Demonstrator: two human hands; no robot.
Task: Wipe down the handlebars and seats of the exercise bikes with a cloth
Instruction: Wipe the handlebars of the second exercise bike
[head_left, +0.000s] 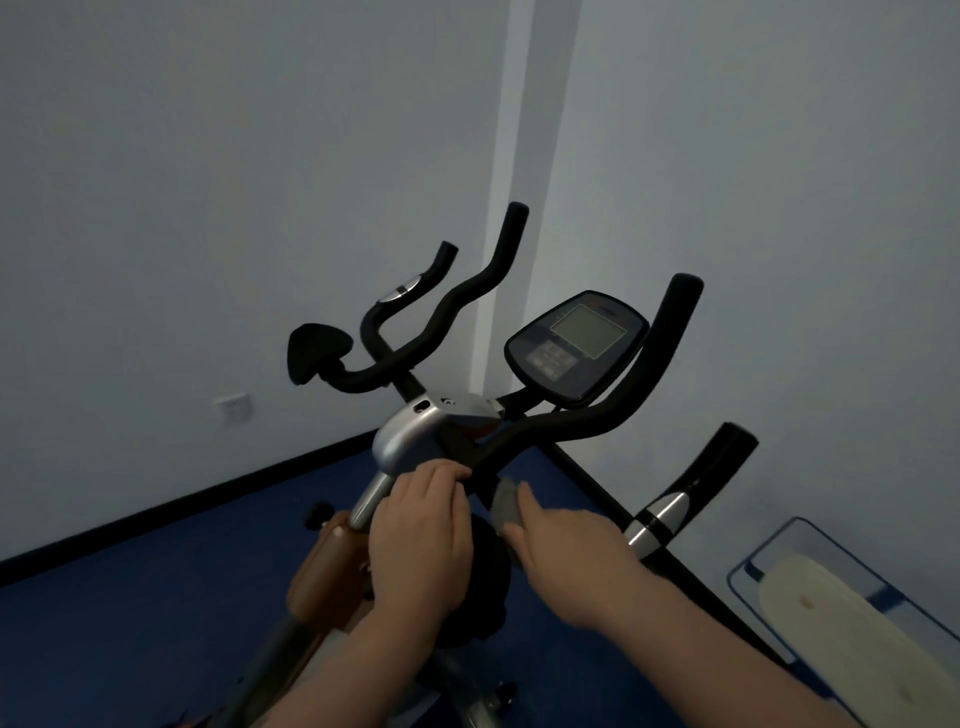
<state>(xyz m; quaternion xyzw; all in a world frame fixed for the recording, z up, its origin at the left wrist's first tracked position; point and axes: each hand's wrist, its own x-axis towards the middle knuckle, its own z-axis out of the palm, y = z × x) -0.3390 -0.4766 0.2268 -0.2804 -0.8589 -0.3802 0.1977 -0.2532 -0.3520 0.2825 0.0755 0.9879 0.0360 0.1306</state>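
An exercise bike stands in front of me with black foam handlebars (597, 415) that curve up on both sides of a dark console (576, 345). My left hand (421, 540) rests on the bike's stem just below the silver clamp (410, 436), its fingers curled over the top. My right hand (563, 551) holds a grey cloth (505, 501) against the base of the right handlebar. A black rounded part sits between my hands, mostly hidden. The seat is not in view.
A black elbow pad (319, 353) juts out at the left of the handlebars. The bike has a brown frame part (322, 566) below my left hand. Blue floor meets pale walls in a corner behind. A white board in a blue-edged tray (852, 613) lies at the lower right.
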